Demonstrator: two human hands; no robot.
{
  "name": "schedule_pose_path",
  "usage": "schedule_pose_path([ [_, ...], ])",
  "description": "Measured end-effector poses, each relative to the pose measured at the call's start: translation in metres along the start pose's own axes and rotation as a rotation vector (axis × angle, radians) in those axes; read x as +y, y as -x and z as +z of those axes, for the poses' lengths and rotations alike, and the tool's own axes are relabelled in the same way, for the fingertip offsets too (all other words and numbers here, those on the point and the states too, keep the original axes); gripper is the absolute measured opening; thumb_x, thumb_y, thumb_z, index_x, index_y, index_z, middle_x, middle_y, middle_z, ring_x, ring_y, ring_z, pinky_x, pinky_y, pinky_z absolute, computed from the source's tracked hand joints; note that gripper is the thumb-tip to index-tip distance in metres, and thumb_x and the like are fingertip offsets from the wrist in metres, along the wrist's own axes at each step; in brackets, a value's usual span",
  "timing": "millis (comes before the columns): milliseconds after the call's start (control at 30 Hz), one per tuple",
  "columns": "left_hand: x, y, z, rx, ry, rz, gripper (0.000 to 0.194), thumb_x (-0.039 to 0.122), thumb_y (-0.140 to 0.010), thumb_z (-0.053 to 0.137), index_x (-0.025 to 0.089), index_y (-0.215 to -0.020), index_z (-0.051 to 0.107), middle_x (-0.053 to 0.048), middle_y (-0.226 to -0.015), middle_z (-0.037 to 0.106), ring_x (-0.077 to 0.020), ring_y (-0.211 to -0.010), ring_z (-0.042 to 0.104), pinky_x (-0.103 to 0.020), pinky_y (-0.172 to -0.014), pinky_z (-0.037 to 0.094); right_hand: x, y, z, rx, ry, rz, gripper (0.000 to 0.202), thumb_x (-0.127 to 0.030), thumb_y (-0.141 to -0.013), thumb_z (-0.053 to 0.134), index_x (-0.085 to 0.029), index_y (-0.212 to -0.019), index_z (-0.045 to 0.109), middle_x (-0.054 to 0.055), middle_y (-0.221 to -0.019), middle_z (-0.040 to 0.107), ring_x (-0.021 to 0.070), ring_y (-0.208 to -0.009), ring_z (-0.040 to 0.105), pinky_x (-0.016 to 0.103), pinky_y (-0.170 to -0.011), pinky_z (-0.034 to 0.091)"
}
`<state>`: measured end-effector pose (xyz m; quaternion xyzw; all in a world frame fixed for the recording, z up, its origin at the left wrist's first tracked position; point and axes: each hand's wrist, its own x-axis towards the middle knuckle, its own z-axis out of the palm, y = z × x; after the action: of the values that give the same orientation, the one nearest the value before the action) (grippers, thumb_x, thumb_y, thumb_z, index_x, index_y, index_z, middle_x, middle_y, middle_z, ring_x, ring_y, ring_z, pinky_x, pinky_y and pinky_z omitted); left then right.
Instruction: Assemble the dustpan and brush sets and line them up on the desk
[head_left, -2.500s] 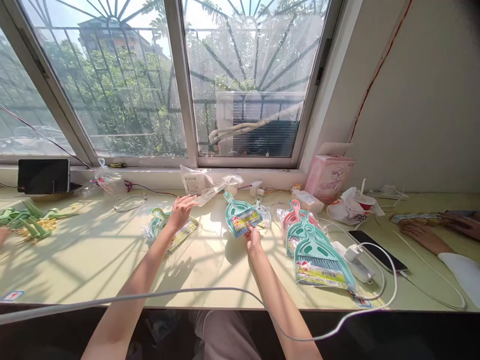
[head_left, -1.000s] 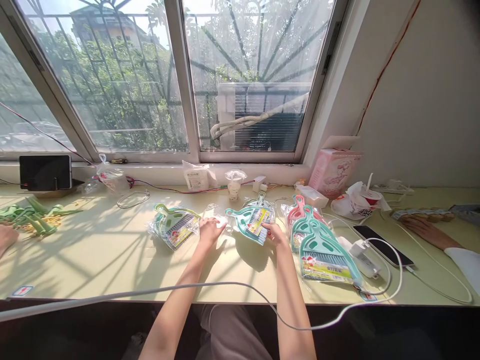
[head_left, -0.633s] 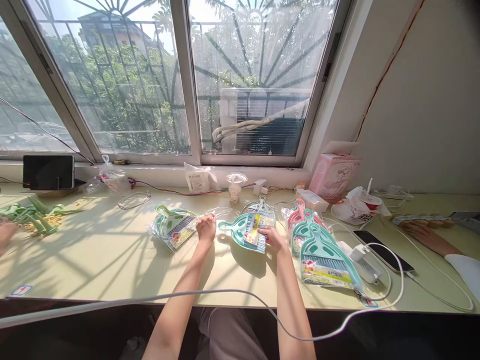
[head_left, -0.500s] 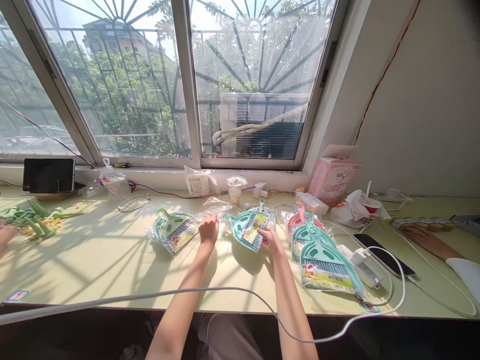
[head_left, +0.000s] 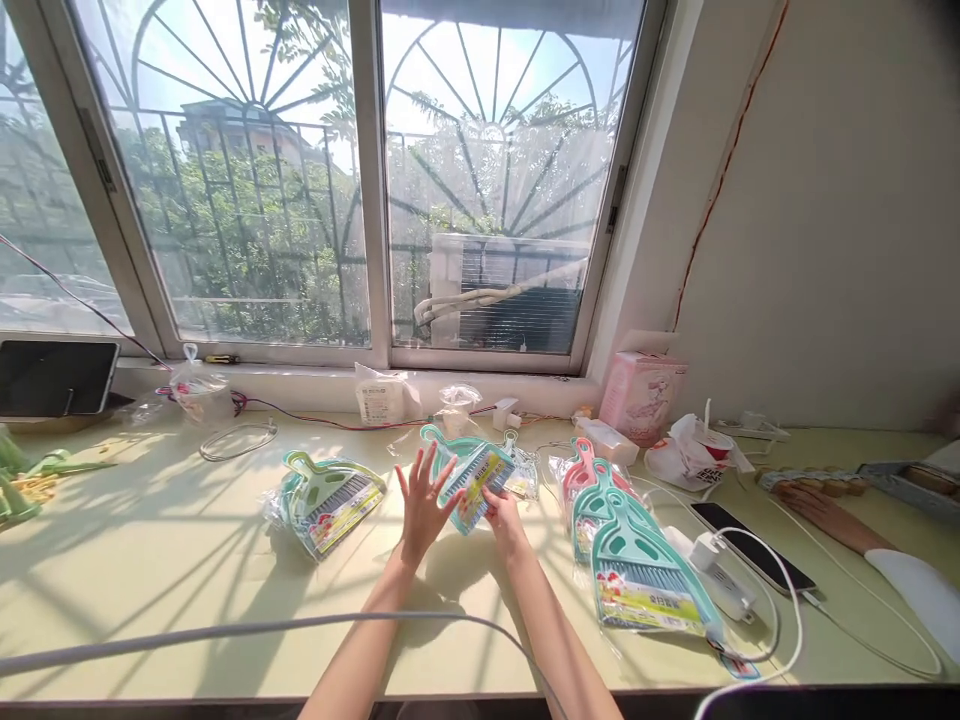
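Note:
My right hand (head_left: 507, 522) grips the lower right side of a teal dustpan and brush set (head_left: 474, 480), held tilted above the table. A yellow-green printed label lies across its brush bristles. At the set's left side is my left hand (head_left: 426, 510), its fingers spread wide; whether it touches the set I cannot tell. Further left lie green dustpan sets (head_left: 330, 500) in clear plastic. To the right, several teal dustpan sets (head_left: 637, 560) overlap, with a pink dustpan (head_left: 581, 462) behind them. Another set (head_left: 517, 465) rests just behind the one I hold.
A grey cable (head_left: 300, 625) crosses low in front of my forearms. On the right are a phone (head_left: 754, 545), a white power strip (head_left: 724, 585) and another person's hand (head_left: 817, 510). A pink box (head_left: 643, 395) and a plastic cup (head_left: 457, 408) stand near the window.
My left hand has gone from closed to spread fingers and moved right, up to the held set. The right hand still holds the set, now slightly further left in view. The camera view has tilted upward.

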<state>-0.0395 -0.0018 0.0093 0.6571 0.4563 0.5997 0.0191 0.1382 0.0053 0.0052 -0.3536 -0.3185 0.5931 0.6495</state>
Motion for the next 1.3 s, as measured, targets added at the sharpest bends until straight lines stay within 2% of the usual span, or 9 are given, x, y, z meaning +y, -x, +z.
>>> schedule_pose_path([
  [67, 0.004, -0.001, -0.002, 0.178, 0.122, -0.177, 0.089, 0.074, -0.095, 0.081, 0.029, -0.169, 0.062, -0.019, -0.193, 0.032, -0.0496, -0.181, 0.019, -0.079, -0.143, 0.008, 0.003, 0.004, 0.006, 0.049, -0.023, 0.024, 0.036, -0.040, -0.059, 0.098, -0.025, -0.085, 0.078, 0.008, -0.088, 0.086, 0.0337, -0.096, 0.084, 0.041, -0.080, 0.070],
  [133, 0.008, -0.005, -0.007, 0.239, 0.377, -0.427, 0.105, 0.084, -0.095, 0.074, 0.029, -0.180, 0.045, -0.022, -0.196, 0.021, -0.0500, -0.181, 0.021, -0.079, -0.140, 0.026, 0.005, 0.008, 0.009, 0.075, -0.032, 0.026, 0.034, -0.039, -0.060, 0.095, -0.026, -0.086, 0.077, 0.008, -0.091, 0.087, 0.0341, -0.102, 0.084, 0.042, -0.084, 0.071],
  [267, 0.016, -0.010, -0.012, -0.085, 0.883, -0.709, 0.105, 0.084, -0.083, 0.087, 0.028, -0.168, 0.061, -0.028, -0.172, 0.060, -0.0524, -0.160, 0.058, -0.071, -0.125, 0.053, 0.012, 0.012, 0.013, 0.080, -0.008, 0.000, 0.035, -0.039, -0.061, 0.094, -0.025, -0.088, 0.075, 0.010, -0.095, 0.087, 0.0375, -0.106, 0.085, 0.047, -0.088, 0.072],
  [400, 0.031, -0.002, 0.003, -0.148, 0.898, -0.691, 0.111, 0.057, -0.060, 0.111, 0.025, -0.157, 0.066, -0.023, -0.150, 0.077, -0.0504, -0.153, 0.066, -0.062, -0.128, 0.054, 0.016, 0.011, 0.013, 0.174, -0.008, -0.042, 0.037, -0.045, -0.067, 0.093, -0.027, -0.094, 0.077, 0.013, -0.101, 0.087, 0.0407, -0.112, 0.085, 0.055, -0.090, 0.074],
  [567, 0.040, 0.007, 0.019, -0.135, 0.870, -0.726, 0.107, 0.042, -0.067, 0.109, 0.023, -0.159, 0.059, -0.024, -0.151, 0.076, -0.0488, -0.155, 0.064, -0.059, -0.126, 0.055, 0.017, 0.012, 0.010, 0.167, 0.003, -0.078, 0.041, -0.055, -0.076, 0.090, -0.032, -0.109, 0.080, 0.011, -0.103, 0.087, 0.0401, -0.116, 0.084, 0.058, -0.091, 0.074],
  [767, 0.024, 0.001, 0.022, 0.035, 0.703, -0.789, 0.078, 0.031, -0.082, 0.091, 0.026, -0.152, 0.055, -0.016, -0.136, 0.082, -0.0411, -0.142, 0.074, -0.056, -0.122, 0.059, 0.019, 0.006, 0.014, 0.136, -0.044, 0.009, 0.033, -0.048, -0.073, 0.091, -0.030, -0.094, 0.073, 0.010, -0.097, 0.086, 0.0412, -0.111, 0.086, 0.057, -0.089, 0.075],
  [900, 0.025, 0.000, 0.021, -0.034, 0.687, -0.698, 0.079, 0.036, -0.083, 0.092, 0.026, -0.151, 0.054, -0.016, -0.131, 0.082, -0.0401, -0.134, 0.078, -0.056, -0.116, 0.063, 0.014, 0.001, 0.013, 0.222, -0.074, 0.046, 0.034, -0.056, -0.083, 0.083, -0.029, -0.102, 0.073, 0.009, -0.099, 0.087, 0.0360, -0.107, 0.086, 0.051, -0.090, 0.074],
  [1167, 0.041, 0.016, 0.033, -0.130, 0.735, -0.616, 0.102, 0.036, -0.082, 0.097, 0.030, -0.171, 0.047, -0.014, -0.141, 0.079, -0.0385, -0.140, 0.076, -0.057, -0.122, 0.060, -0.005, 0.000, 0.007, 0.358, -0.113, 0.003, 0.045, -0.061, -0.082, 0.089, -0.026, -0.107, 0.078, 0.009, -0.102, 0.089, 0.0312, -0.121, 0.084, 0.038, -0.098, 0.072],
  [1300, 0.040, 0.027, 0.037, -0.390, 0.820, -0.721, 0.096, 0.054, -0.070, 0.107, 0.026, -0.153, 0.065, -0.021, -0.154, 0.074, -0.0429, -0.124, 0.083, -0.058, -0.107, 0.068, -0.018, 0.006, 0.004, 0.382, -0.067, -0.039, 0.049, -0.064, -0.088, 0.086, -0.027, -0.119, 0.082, 0.009, -0.107, 0.089, 0.0307, -0.118, 0.084, 0.042, -0.099, 0.073],
])
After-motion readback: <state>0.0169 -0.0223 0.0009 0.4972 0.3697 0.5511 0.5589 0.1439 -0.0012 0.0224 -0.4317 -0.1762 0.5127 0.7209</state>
